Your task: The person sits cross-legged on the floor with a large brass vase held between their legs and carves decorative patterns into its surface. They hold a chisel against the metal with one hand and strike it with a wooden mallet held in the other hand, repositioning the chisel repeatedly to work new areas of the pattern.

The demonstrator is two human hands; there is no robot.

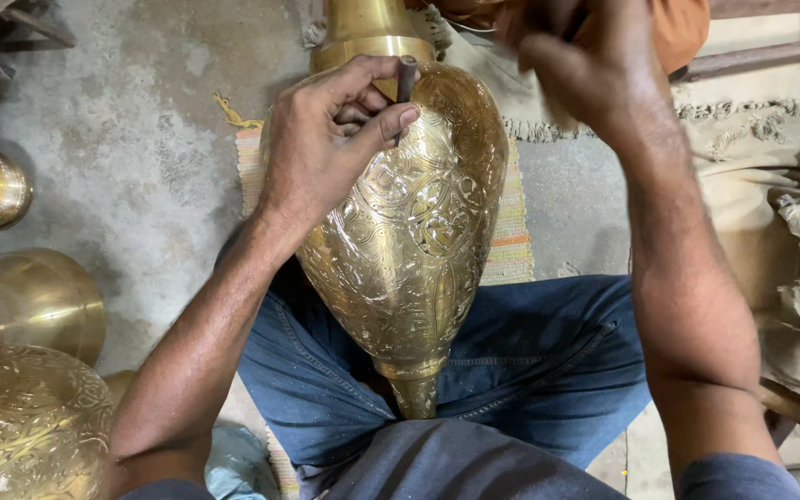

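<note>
While left hand (326,139) pinches chisel (406,79) on brass vase (418,231), right hand (585,56) raised, blurred; grip unclear.

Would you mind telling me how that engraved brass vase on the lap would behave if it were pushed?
The brass vase lies on its rounded side, so it would probably roll. Its polished metal looks slippery and likely heavy; the left hand rests on it.

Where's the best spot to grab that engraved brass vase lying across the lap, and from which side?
Probably the vase at its two narrow ends: the collar near the top and the tapered foot by the lap. The wide, rounded belly looks too broad and smooth for one hand. Come from the right, since the left hand holds a punch on the left.
</note>
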